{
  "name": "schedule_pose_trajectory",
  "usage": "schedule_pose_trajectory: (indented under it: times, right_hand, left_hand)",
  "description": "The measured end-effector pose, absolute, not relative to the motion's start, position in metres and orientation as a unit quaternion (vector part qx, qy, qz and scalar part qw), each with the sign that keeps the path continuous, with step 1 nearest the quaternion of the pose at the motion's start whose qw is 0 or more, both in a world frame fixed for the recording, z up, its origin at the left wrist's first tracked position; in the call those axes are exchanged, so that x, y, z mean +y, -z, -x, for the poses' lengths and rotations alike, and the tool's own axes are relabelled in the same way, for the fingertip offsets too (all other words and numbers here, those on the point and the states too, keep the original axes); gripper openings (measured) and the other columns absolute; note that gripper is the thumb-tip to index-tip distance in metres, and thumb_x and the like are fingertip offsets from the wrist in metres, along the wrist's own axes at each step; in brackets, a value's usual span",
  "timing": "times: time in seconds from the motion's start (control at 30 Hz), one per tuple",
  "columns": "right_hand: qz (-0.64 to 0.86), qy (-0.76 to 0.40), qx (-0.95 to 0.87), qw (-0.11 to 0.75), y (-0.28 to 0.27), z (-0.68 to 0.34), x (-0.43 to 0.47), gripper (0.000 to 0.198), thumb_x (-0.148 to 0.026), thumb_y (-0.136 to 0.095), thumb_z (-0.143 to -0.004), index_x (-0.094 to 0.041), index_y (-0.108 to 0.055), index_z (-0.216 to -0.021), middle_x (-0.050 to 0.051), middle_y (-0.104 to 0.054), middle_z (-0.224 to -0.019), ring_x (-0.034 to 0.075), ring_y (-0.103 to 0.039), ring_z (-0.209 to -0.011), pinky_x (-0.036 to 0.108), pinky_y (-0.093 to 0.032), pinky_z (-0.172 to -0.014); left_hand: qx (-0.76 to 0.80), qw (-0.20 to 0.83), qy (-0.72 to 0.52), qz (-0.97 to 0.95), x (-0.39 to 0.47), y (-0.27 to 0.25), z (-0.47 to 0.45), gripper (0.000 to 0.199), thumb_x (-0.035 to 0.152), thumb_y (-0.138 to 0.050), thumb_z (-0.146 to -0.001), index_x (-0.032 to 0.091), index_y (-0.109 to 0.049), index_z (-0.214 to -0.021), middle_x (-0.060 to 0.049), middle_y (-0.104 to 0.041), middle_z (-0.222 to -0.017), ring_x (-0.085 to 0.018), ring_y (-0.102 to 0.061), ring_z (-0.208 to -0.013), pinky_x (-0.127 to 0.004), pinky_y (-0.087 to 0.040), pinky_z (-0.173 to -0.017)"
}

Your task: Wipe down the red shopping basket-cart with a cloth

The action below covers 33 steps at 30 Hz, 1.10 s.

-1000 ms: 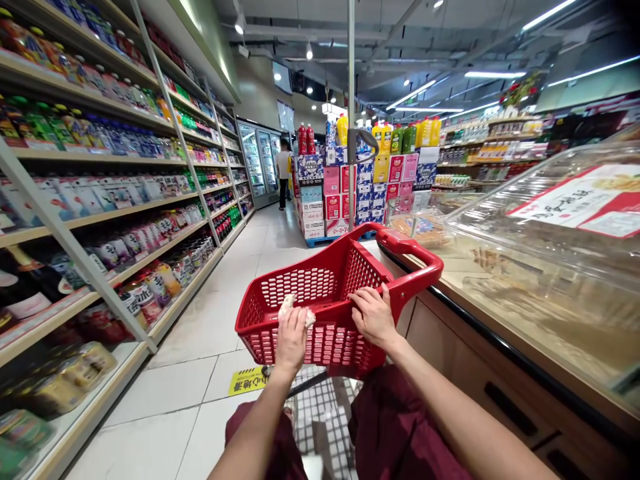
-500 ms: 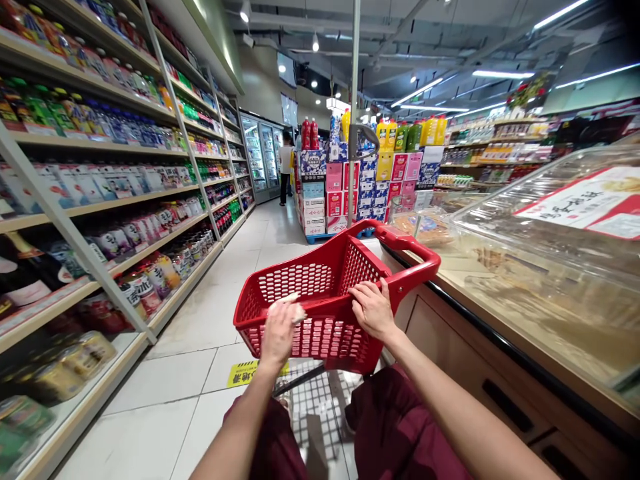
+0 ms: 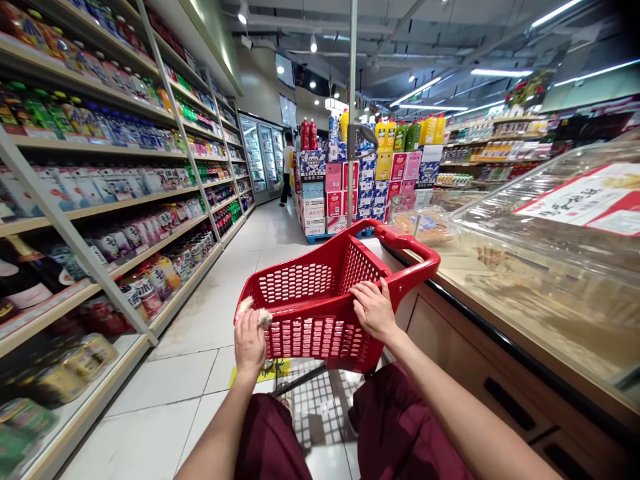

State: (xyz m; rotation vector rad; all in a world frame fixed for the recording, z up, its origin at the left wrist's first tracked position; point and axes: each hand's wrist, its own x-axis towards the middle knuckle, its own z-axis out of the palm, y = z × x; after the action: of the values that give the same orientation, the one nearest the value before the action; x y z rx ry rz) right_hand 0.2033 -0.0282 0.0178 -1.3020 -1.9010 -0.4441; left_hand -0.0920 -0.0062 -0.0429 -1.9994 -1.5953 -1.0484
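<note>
A red plastic shopping cart (image 3: 315, 309) with a perforated basket stands in front of me, turned sideways; nothing shows inside the part of the basket I can see. My left hand (image 3: 250, 343) is closed on a crumpled whitish cloth (image 3: 265, 319) and presses it to the near rim, by the basket's left end. Pale bits of the cloth stick out on both sides of the fingers. Closer to the red handle (image 3: 425, 263), my right hand (image 3: 373, 310) grips the same rim, fingers over the top edge and thumb pointing up.
Drink shelves (image 3: 170, 195) line the left side. To the right runs a counter with clear plastic covers (image 3: 545, 267). Stacked drink cartons (image 3: 342, 193) stand ahead behind a metal pole (image 3: 353, 80). A person (image 3: 287, 167) is by the glass-door fridges (image 3: 263, 153). A yellow floor sign (image 3: 280, 369) lies below the cart.
My left hand has slid left along the near rim with the cloth, from mid-rim to the basket's left end. My right hand keeps its place. The distant person's legs have shifted.
</note>
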Motion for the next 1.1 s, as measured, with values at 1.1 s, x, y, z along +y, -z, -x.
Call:
schedule_pose_trajectory:
  times: [1.1]
  right_hand:
    - [0.446, 0.164, -0.845, 0.245, -0.013, -0.119, -0.002, 0.019, -0.032, -0.040, -0.090, -0.026, -0.055, -0.100, 0.000, -0.064, -0.090, 0.016, -0.053, -0.086, 0.035, -0.029, -0.087]
  left_hand:
    - [-0.611, 0.118, 0.217, 0.752, -0.010, 0.029, 0.100, 0.053, 0.028, -0.046, -0.070, 0.011, -0.042, -0.120, -0.016, -0.050, -0.126, -0.027, -0.039, -0.123, -0.051, -0.026, -0.103]
